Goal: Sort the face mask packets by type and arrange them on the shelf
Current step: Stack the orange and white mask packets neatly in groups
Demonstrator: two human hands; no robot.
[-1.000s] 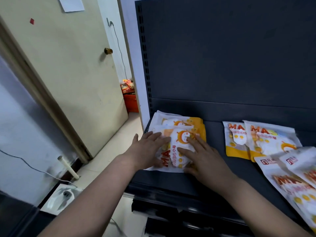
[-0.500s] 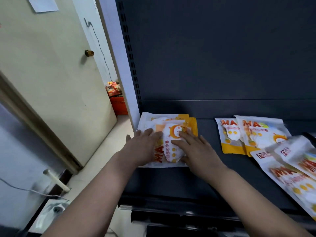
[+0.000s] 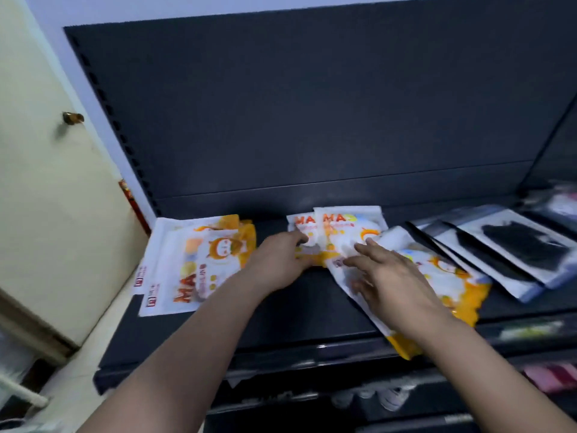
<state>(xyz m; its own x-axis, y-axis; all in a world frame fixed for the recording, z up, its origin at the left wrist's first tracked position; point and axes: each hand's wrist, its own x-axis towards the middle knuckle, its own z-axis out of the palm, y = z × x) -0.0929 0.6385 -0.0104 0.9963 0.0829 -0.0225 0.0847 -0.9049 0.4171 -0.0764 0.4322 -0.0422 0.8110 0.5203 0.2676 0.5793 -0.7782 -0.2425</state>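
A stack of orange-and-white mask packets (image 3: 193, 260) lies at the left end of the dark shelf (image 3: 312, 310). Two more orange-and-white packets (image 3: 340, 226) lie side by side at the shelf's middle. My left hand (image 3: 278, 260) lies on their left edge, fingers on top and the thumb at the lower edge. Further orange-and-white packets (image 3: 452, 282) lie tilted, running out over the shelf's front edge. My right hand (image 3: 390, 276) rests on them with its fingers spread flat. Packets of black masks (image 3: 515, 251) overlap at the right.
The shelf's dark back panel (image 3: 312, 104) rises behind the packets. A cream door (image 3: 46, 182) with a brass knob (image 3: 73, 117) stands to the left. Lower shelves (image 3: 406, 395) below hold blurred items.
Both hands have left the left-hand stack and moved right onto the middle and tilted packets. The view has swung right, bringing the black mask packets into sight.
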